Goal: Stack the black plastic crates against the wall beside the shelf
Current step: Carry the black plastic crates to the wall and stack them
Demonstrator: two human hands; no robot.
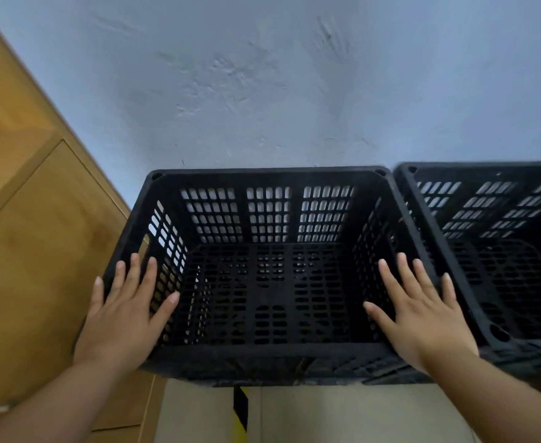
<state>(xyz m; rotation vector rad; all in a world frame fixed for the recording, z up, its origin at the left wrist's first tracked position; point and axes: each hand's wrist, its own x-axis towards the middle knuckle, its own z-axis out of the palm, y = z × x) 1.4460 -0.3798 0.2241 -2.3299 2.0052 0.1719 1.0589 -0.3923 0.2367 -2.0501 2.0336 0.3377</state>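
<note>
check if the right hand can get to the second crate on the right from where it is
Probably yes. The right hand lies flat on the right rim of the front crate, and the second crate stands directly alongside that rim with nothing between them.

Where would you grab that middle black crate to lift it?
On the crate, probably the side rims, where the left hand and right hand rest. Reach from above and hook inside: its top is open, while the shelf and neighbouring crate crowd its sides.
</note>
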